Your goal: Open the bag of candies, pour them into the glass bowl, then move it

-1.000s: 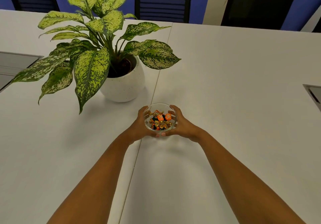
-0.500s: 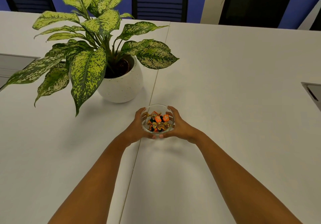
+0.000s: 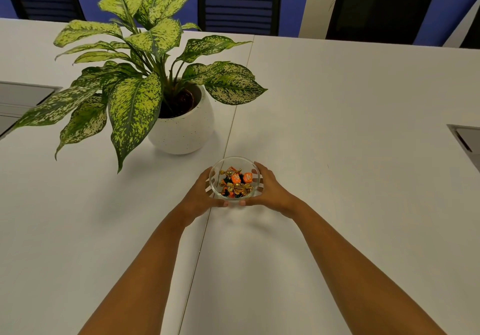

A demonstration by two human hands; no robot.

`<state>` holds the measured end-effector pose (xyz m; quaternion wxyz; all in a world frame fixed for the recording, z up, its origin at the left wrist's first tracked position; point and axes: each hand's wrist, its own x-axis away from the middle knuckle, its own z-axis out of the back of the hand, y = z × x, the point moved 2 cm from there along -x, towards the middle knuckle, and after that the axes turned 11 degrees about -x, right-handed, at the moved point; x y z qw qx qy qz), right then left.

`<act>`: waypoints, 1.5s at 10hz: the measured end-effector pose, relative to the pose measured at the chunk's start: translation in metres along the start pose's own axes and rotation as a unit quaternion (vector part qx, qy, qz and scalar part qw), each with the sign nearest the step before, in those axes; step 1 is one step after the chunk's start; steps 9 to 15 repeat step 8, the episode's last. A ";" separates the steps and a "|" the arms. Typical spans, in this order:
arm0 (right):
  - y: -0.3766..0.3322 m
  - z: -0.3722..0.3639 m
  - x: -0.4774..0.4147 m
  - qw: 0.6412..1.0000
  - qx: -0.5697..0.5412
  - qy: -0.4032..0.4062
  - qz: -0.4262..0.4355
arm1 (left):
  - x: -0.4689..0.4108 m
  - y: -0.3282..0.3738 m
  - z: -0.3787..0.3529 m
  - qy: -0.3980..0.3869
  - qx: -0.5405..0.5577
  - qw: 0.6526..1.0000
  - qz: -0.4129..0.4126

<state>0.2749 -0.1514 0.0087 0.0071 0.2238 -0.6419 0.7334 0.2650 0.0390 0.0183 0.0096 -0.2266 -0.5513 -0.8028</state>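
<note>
**Bowl cupped in both hands**

Both my hands are wrapped around the bowl (image 3: 234, 161), one per side. Left hand (image 3: 198, 195) covers its left wall, right hand (image 3: 270, 190) its right wall, fingers curled round the far sides, thumbs meeting at the near edge. Grip is narrow, closed on the glass. Can't tell if the base is touching the table (image 3: 337, 126) or held just above it.

Candies (image 3: 235, 184) sit inside the bowl between my palms: orange and gold wrappers, some dark green ones, piled loosely at the bottom.

Bowl is right on the seam between the two tabletops. Plant (image 3: 135, 74) in a white pot (image 3: 181, 133) stands beyond my left hand, near but apart from it. Chairs (image 3: 240, 2) at the far table edge, well beyond the grip. No bag in view.
</note>
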 end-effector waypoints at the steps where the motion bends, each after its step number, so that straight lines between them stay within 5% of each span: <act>1: -0.001 -0.001 0.002 1.000 -0.013 0.003 0.004 | 0.001 -0.007 0.000 0.019 0.010 1.000 0.012; 6: 0.001 -0.010 0.025 0.999 -0.017 0.046 -0.011 | 0.018 -0.010 -0.011 0.086 0.003 0.996 -0.006; 8: 0.000 -0.010 0.055 0.998 0.002 0.067 0.003 | 0.043 0.003 -0.024 0.127 -0.164 0.977 -0.052; 15: 0.000 -0.010 0.055 0.998 0.002 0.067 0.003 | 0.043 0.003 -0.024 0.127 -0.164 0.977 -0.052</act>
